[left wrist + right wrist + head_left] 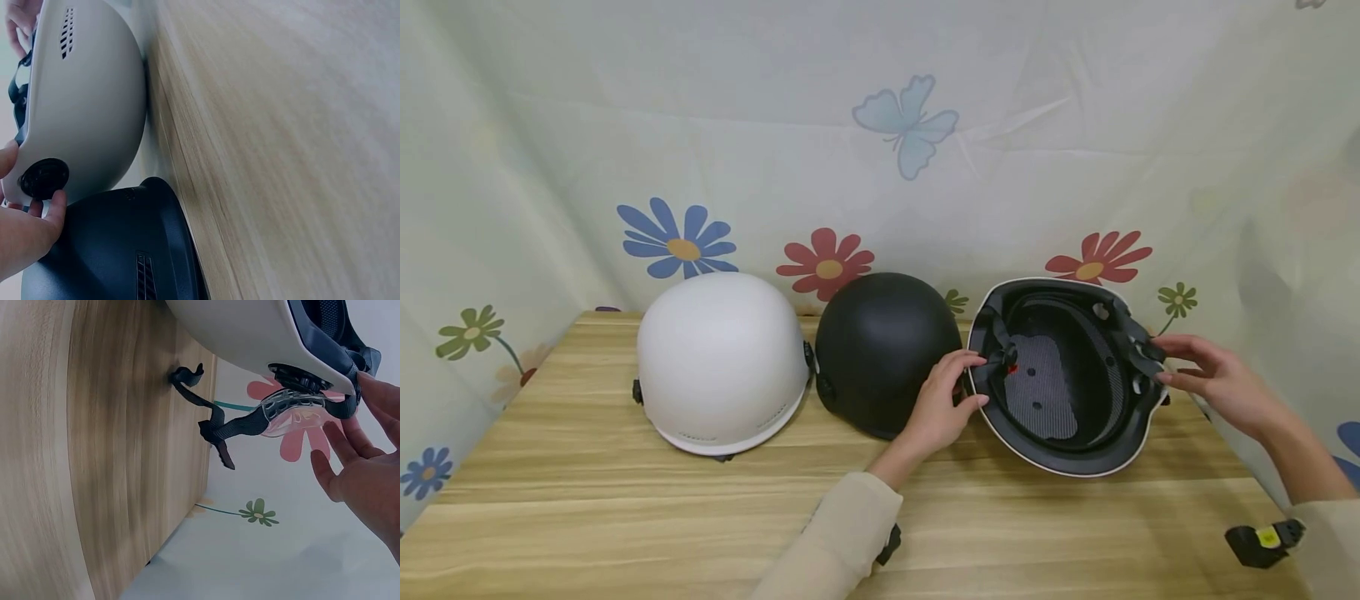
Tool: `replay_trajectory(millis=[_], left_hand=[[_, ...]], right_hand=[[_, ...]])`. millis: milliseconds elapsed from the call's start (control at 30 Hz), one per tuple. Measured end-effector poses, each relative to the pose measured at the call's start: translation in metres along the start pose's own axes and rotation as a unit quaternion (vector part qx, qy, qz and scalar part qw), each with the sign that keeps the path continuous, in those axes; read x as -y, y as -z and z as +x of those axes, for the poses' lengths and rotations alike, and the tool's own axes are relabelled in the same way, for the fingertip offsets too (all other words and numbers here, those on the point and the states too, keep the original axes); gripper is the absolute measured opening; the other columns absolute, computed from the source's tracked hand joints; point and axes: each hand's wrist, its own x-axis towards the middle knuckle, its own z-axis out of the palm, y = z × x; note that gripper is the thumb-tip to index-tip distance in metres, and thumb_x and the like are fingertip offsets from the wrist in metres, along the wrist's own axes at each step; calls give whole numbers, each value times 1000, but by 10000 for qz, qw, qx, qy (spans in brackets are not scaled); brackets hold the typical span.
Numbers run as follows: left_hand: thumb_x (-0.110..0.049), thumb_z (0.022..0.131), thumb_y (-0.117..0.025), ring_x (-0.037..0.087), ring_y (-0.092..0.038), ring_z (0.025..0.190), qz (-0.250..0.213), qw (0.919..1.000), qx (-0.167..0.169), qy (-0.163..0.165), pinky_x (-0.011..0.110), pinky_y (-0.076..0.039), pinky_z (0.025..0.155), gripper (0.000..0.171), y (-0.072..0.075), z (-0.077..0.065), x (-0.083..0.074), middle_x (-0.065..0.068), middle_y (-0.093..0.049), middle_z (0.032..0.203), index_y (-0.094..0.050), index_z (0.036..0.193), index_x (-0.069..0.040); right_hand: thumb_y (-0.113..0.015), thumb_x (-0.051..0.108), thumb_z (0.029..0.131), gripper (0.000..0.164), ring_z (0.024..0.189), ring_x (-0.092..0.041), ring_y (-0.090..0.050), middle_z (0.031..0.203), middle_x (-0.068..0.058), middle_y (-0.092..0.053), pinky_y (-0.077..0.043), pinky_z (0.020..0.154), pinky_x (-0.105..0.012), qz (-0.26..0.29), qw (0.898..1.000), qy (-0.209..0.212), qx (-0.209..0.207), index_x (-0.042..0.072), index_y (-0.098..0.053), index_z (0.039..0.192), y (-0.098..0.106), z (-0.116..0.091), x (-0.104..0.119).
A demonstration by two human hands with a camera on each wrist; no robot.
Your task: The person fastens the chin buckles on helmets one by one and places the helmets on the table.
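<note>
A white helmet (1067, 460) lies upside down at the right of the table, its black padded inside facing up. My left hand (943, 400) grips its left rim, fingers beside a round black knob (45, 178) in the left wrist view. On the opposite side my right hand (1232, 383) pinches the rim where the black chin strap (1138, 350) lies. The right wrist view shows a clear plastic piece (290, 419) below that rim, with a loose black strap (212, 425) hanging from it.
A black helmet (887, 350) stands dome up just left of the upturned one, close to my left hand. Farther left stands another white helmet (722, 358), also dome up. The wooden table (662, 525) backs onto a flowered cloth (1000, 208).
</note>
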Motion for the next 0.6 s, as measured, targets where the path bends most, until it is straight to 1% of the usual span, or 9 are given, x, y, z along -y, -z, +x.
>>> replay_trajectory(millis=[67, 200, 367, 467, 600], left_hand=[[-9, 85, -64, 21, -39, 122, 7, 10000, -5, -1, 35, -42, 93, 40, 0, 0, 0, 4, -42, 134, -53, 123, -11], [-9, 85, -64, 21, -38, 123, 14, 10000, -27, -2, 34, -42, 94, 40, -1, -1, 0, 4, -41, 134, -53, 124, -11], [-9, 85, -64, 21, -38, 123, 21, 10000, -33, -1, 32, -42, 93, 40, -1, -1, 0, 5, -41, 135, -52, 124, -11], [-10, 85, -64, 21, -38, 123, 26, 10000, -39, -9, 31, -42, 93, 40, -1, -1, 1, 6, -41, 135, -52, 124, -11], [-10, 85, -64, 21, -39, 122, 0, 10000, -49, -28, 30, -42, 93, 40, -2, -1, 2, 5, -41, 135, -53, 123, -11]], right_hand=[[-57, 3, 89, 35, 97, 6, -45, 106, 14, -50, -35, 77, -4, -83, 9999, -45, -100, -2, -45, 121, 0, -1, 1], [-59, 7, 89, 34, 94, 7, -45, 103, 13, -50, -35, 75, -4, -248, 9992, -217, -225, -1, -47, 120, 2, -4, 3], [-60, 8, 88, 34, 88, 5, -50, 101, 13, -51, -44, 69, -11, -246, 9988, -332, -271, 2, -48, 119, 2, -7, 2], [-60, 8, 88, 35, 89, 3, -49, 102, 14, -51, -45, 67, -13, -283, 9987, -325, -283, 2, -47, 120, 2, -10, 0], [-60, 9, 88, 36, 91, 1, -47, 103, 11, -50, -45, 67, -13, -348, 9984, -336, -303, 2, -46, 121, 1, -14, -2]])
